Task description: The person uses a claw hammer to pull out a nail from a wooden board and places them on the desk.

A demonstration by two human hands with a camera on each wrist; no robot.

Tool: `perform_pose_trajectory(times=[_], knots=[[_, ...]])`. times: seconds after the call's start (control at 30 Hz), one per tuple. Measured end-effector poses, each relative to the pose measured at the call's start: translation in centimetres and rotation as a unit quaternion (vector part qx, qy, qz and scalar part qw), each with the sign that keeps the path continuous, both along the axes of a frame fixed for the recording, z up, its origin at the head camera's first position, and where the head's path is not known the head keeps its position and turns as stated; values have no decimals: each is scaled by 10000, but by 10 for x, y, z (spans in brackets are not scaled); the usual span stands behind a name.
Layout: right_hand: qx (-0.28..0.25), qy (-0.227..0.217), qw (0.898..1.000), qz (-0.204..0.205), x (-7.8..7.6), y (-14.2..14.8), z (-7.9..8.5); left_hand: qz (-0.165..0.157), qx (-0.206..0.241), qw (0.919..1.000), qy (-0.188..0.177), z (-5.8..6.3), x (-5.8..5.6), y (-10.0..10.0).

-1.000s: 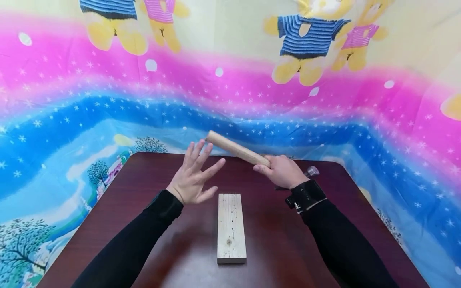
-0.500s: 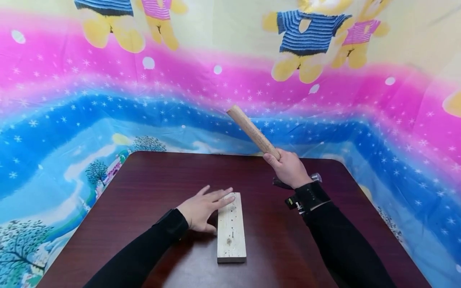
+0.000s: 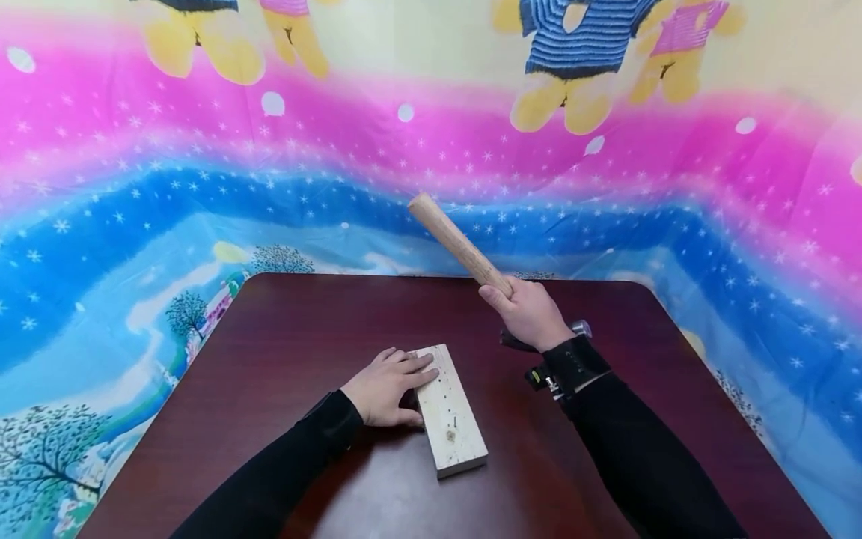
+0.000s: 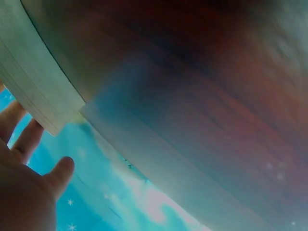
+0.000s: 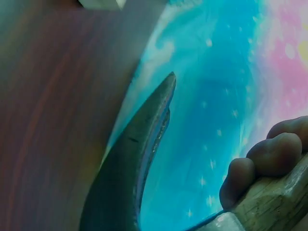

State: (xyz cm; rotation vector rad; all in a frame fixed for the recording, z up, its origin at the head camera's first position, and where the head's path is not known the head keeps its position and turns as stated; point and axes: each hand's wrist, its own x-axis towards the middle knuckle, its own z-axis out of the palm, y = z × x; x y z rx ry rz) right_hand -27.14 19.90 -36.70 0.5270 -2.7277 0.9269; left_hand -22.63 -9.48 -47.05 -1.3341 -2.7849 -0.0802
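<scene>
In the head view my right hand (image 3: pixel 535 311) grips a claw hammer near its head, and the wooden handle (image 3: pixel 461 243) slants up to the left. The dark claw (image 5: pixel 130 159) fills the middle of the right wrist view, with curled fingers around the handle at the right. A pale wooden board (image 3: pixel 453 419) lies tilted on the table, and a thin nail (image 3: pixel 455 421) stands out of its near half. My left hand (image 3: pixel 390 385) rests with extended fingers on the board's far left part, its thumb low beside the left edge.
The dark red-brown table (image 3: pixel 323 322) has rounded far corners. Behind it and at its sides hangs a printed cloth (image 3: pixel 377 172) with snowflakes and bears.
My left hand has come down from the air onto the board, whose near end has swung to the right. The hammer in my right hand has tipped more upright.
</scene>
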Motion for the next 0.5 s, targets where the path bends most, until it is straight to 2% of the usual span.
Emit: perform_pose_trajectory(times=[0.2,0.37,0.5], knots=[[-378,-457,9972,449,20,-17,-13,110,115,9998,-110,0,3,3],[-439,-1050,9886,982,37,-24,-18,116,86,9998,-99,5,1,4],[-474,-1546,9770,1389,48,-29,-17,208,8,9997,-149,11,-1,3]])
